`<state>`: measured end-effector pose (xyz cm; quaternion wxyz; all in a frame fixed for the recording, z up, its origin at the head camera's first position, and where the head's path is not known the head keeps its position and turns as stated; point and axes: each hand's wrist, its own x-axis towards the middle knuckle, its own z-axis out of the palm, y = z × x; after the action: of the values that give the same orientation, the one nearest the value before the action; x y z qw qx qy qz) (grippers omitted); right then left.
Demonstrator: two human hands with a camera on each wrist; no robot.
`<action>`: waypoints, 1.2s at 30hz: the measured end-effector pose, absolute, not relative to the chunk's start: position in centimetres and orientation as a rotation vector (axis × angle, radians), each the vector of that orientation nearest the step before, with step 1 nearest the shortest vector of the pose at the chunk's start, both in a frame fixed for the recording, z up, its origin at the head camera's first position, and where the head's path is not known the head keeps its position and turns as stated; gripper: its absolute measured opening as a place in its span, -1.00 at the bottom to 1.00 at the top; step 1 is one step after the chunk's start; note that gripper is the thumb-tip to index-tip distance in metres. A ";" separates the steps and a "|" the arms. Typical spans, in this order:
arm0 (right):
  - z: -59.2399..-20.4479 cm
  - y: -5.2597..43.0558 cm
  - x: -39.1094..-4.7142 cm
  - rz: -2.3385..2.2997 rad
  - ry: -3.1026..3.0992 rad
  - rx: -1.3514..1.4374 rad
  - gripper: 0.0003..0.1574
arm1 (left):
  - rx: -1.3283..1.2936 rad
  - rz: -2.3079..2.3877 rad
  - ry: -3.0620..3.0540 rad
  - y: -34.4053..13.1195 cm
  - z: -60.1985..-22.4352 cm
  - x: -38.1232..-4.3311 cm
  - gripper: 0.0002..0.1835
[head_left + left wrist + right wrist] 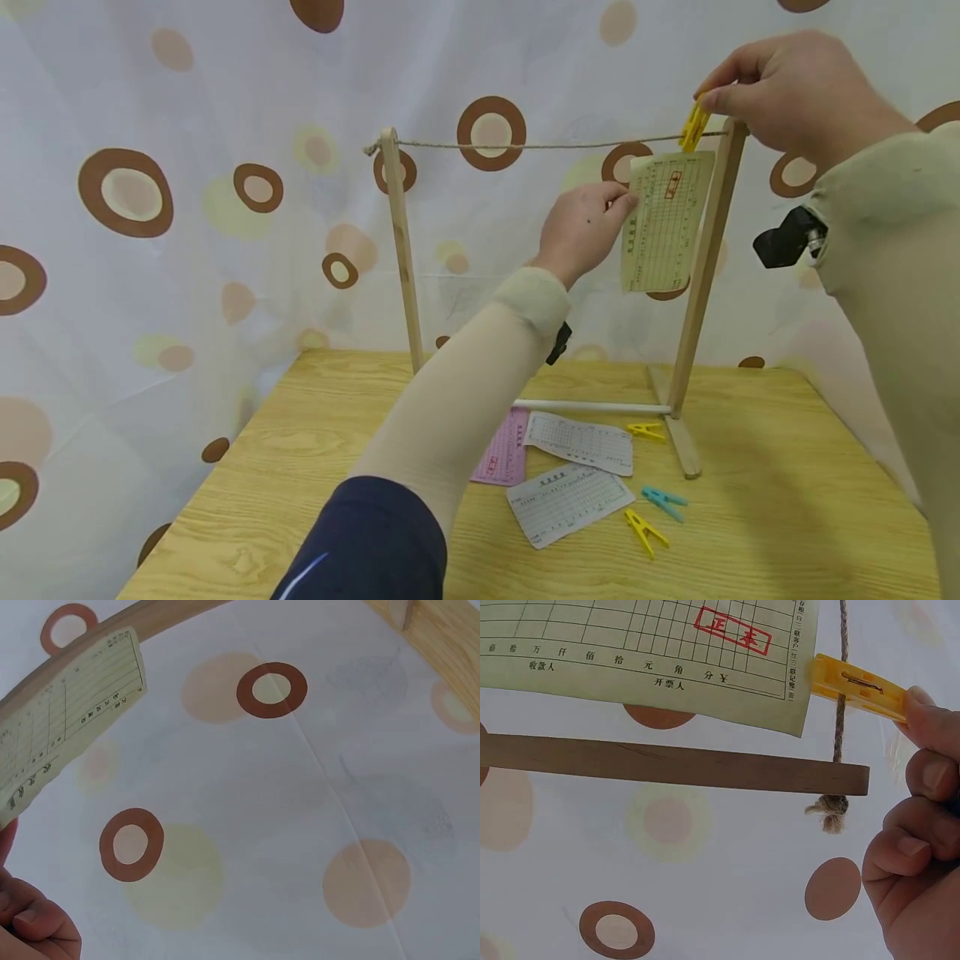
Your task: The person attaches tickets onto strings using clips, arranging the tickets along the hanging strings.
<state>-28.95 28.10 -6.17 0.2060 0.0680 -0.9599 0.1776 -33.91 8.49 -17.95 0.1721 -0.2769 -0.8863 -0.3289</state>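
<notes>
A pale yellow printed receipt slip (667,225) with a red stamp hangs beside the right post, just under the twine (540,147). My left hand (583,227) pinches its left edge between thumb and finger. Above it, my right hand (806,92) pinches the handle end of a yellow clothespin (694,125). In the right wrist view the clothespin (864,688) lies across the twine (841,720), its tip meeting the slip's edge (801,712). The left wrist view shows curled fingers (45,919) under a corner of the slip (75,697).
The twine runs between two wooden posts (401,242) joined low by a white rod (592,407). On the wooden table (247,492) lie two white slips (570,504), a pink slip (510,450), a blue clothespin (664,502) and two yellow clothespins (645,532). A patterned curtain hangs behind.
</notes>
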 end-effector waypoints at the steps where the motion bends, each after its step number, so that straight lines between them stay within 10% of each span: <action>1: -6.2 28.1 -28.9 0.490 -2.680 0.184 -0.41 | -0.787 -0.931 -2.516 8.4 -17.9 -33.9 -0.69; 36: -7.9 27.1 -27.3 0.428 -2.665 0.241 -0.17 | -0.809 -0.947 -2.615 7.2 -17.8 -33.9 -0.65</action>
<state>-27.34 27.09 -7.89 0.2141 0.0870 -0.9606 0.1541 -33.94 7.21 -17.81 0.1224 -0.2771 -0.8961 -0.3245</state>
